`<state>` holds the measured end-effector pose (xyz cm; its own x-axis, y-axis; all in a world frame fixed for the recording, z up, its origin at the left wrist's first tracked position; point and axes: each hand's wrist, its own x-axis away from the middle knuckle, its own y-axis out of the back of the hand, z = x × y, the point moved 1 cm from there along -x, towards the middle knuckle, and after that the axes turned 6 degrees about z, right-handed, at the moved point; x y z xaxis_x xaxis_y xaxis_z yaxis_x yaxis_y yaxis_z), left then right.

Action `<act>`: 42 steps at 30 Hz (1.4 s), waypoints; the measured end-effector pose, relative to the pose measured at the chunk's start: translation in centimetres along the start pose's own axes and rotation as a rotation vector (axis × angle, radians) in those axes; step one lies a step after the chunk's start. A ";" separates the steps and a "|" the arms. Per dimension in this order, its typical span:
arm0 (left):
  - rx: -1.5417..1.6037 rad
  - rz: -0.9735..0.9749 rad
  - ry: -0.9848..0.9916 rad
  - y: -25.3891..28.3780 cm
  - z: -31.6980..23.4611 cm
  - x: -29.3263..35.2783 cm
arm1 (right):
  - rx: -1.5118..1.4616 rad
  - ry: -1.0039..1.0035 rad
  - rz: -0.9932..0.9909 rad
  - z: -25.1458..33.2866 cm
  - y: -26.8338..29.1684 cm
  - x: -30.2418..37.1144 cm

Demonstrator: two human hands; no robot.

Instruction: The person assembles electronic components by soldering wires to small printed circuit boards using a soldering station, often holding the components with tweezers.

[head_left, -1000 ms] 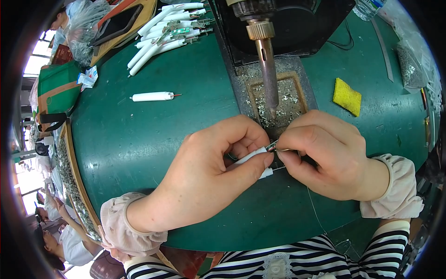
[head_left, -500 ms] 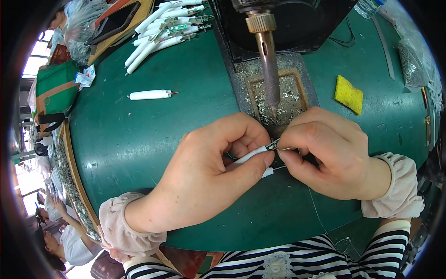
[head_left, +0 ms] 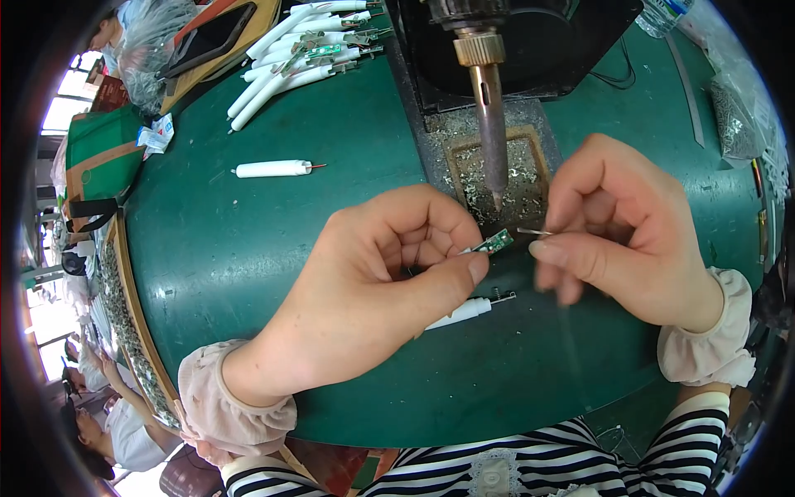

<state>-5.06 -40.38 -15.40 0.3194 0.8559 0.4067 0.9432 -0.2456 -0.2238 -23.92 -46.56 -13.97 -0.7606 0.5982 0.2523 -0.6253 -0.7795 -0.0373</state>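
Note:
My left hand point(head_left: 389, 286) pinches a small green circuit board point(head_left: 499, 240) between thumb and fingertips. The board's lit end points right, and whatever it joins inside the hand is hidden. My right hand point(head_left: 617, 236) is closed on a thin silvery wire point(head_left: 532, 232), whose tip lies just short of the board. Below the left thumb, a white tube point(head_left: 468, 312) with a metal spring end lies on the table, partly covered by the hand. A soldering iron point(head_left: 494, 157) hangs tip down just beyond both hands, touching neither.
Beneath the iron sits a tray point(head_left: 542, 153) of solder scraps. A yellow sponge is hidden behind my right hand. One white tube point(head_left: 273, 169) with a red wire lies left; several more with circuit boards form a pile point(head_left: 286, 62) at the back. A phone point(head_left: 211, 37) is far left.
My right hand has drawn back right and up, away from the left, with the wire. The left hand now shows the green board's face; the white tube it held is hidden. The sponge became covered.

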 end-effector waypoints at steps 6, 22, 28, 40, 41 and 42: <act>0.033 0.004 -0.026 0.3 -0.3 -0.3 | 0.281 0.198 0.015 -0.6 0.1 0.0; 0.067 -0.020 -0.118 0.1 -1.0 -0.4 | 0.093 0.255 -0.051 -1.1 -0.6 -0.8; 0.054 -0.017 -0.146 0.2 -0.9 -0.3 | 0.093 0.279 -0.051 -1.3 -0.7 -1.0; 0.030 -0.032 -0.082 0.4 -0.8 -0.4 | 0.137 0.240 -0.041 -1.3 -0.4 -0.9; 0.025 -0.027 -0.090 0.4 -0.7 -0.4 | 0.134 0.232 -0.027 -1.3 -0.4 -0.9; 0.024 -0.026 -0.090 0.3 -0.6 -0.4 | 0.134 0.231 -0.028 -1.3 -0.4 -0.9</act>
<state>-4.85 -41.07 -15.08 0.2844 0.8994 0.3320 0.9482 -0.2126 -0.2362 -23.20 -46.52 -15.44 -0.7729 0.6341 0.0232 -0.6294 -0.7708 0.0988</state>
